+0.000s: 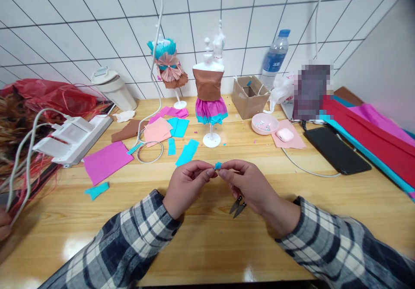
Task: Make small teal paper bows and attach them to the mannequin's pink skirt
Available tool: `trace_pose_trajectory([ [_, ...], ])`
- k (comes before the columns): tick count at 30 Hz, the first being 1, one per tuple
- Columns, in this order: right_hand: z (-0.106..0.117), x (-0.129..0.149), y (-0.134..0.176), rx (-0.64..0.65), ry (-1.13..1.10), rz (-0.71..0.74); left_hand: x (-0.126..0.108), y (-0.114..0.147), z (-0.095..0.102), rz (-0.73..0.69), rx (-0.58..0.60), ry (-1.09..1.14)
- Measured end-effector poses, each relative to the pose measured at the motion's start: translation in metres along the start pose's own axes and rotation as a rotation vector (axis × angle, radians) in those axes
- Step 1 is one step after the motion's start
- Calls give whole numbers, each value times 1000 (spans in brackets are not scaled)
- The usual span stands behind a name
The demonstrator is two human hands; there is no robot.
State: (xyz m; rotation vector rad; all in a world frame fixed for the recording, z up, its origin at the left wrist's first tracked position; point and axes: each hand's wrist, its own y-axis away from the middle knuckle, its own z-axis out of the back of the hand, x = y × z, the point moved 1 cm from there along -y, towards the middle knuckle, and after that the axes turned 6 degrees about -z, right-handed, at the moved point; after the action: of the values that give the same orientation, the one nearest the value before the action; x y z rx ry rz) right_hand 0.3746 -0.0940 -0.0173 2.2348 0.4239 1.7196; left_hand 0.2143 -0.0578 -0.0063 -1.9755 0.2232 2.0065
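Between the fingertips of my left hand (191, 183) and my right hand (251, 183) is a small crumpled piece of blue crepe paper (218, 166). Both hands are closed in a pinch on it, just above the table. Small thread snips (238, 207) hang below my right palm, blades downward; their handle is hidden by the hand. Behind the hands stands a mini mannequin (209, 86) in a brown top and a magenta skirt with a blue hem. Blue paper pieces (187, 152) lie left of its base.
Magenta paper (107, 161), peach paper (158, 131) and a ring of wire (150, 152) lie on the left near a power strip (81, 140). A second dressed mannequin (170, 64), a cardboard box (249, 96), a pink bowl (264, 124) and a black phone (337, 150) stand or lie further back. Another person's hand (4, 224) shows at the left edge.
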Motion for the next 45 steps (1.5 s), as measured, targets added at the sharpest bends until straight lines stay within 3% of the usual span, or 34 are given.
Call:
trace_pose_trajectory([
  [4,-1,-3,1,-13,-77,-53,-3,3,2,-158,18,-237],
  [9,2,1,2,51,6,-53,-7,3,6,-256,100,-384],
  [14,11,6,-3,137,323,210,-10,0,13,-274,342,-439],
  [17,14,6,-4,161,408,353,-8,-1,14,-201,401,-417],
  [21,15,7,-5,130,435,435,-2,-1,11,-17,438,-231],
  [26,14,7,-6,207,326,304,5,-1,9,199,504,59],
  [31,14,3,-8,235,321,121,9,-2,13,291,541,145],
  [35,13,3,-7,259,287,148,11,-1,13,339,574,183],
  [39,11,4,-5,221,280,172,12,-1,10,329,532,176],
  [42,11,4,-5,160,248,155,9,-2,8,264,373,103],
  [45,11,5,-5,89,244,150,3,-2,8,114,239,-50],
])
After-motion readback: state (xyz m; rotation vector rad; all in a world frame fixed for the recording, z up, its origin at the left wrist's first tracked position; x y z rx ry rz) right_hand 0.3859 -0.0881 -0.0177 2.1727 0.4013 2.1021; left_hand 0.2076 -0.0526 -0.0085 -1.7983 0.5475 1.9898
